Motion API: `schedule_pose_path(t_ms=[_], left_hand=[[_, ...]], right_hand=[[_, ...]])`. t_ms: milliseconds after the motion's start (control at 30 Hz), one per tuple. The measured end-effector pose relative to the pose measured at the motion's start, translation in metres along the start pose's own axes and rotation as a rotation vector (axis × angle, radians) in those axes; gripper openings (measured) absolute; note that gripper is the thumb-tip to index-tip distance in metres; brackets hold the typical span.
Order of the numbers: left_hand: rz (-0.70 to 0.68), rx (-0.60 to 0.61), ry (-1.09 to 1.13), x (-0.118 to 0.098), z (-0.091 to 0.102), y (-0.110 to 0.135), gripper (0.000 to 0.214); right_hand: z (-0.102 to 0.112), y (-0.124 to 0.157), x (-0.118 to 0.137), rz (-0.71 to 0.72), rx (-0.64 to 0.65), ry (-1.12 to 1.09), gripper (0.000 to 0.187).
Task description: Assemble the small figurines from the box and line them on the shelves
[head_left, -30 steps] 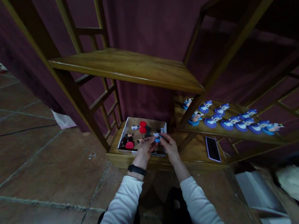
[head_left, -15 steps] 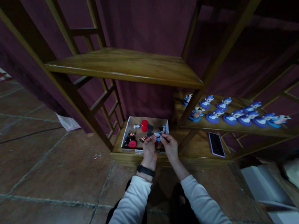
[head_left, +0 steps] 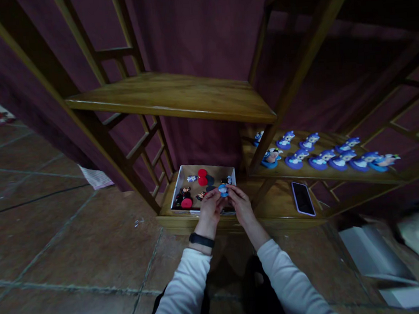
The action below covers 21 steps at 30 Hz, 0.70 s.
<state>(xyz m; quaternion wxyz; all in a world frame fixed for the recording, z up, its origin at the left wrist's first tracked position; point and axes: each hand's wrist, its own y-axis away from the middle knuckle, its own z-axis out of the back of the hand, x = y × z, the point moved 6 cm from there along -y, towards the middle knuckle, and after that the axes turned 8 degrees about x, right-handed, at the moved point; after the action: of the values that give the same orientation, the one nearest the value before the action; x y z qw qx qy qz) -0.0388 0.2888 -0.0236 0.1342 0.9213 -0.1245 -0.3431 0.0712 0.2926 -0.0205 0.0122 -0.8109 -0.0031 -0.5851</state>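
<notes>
Left hand: fingertips pinched on figure, over box
Right hand: pinching it too
Figure: I'd fear a loosened pinch dropping it into box

Dark maroon curtain behind wooden shelving

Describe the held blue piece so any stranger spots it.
Find the wooden rack, then the box at its bottom. Over the box's right side, the left hand and right hand hold the blue piece. Only it is held; figures stand on a shelf to the right.
</notes>
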Motion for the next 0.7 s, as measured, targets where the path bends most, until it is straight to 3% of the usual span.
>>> schedule_pose_path(t_ms=[200, 333, 700], left_hand=[[0.061, 0.109, 0.036, -0.003, -0.004, -0.003, 0.013], [0.045, 0.129, 0.008, -0.009, -0.005, -0.003, 0.017], [-0.128, 0.062, -0.157, -0.013, -0.012, 0.004, 0.024]], right_hand=[[-0.001, -0.001, 0.010, -0.026, 0.046, -0.117, 0.041], [-0.003, -0.004, 0.012, -0.064, 0.091, -0.183, 0.034], [0.008, -0.008, 0.002, -0.130, 0.041, -0.208, 0.028]])
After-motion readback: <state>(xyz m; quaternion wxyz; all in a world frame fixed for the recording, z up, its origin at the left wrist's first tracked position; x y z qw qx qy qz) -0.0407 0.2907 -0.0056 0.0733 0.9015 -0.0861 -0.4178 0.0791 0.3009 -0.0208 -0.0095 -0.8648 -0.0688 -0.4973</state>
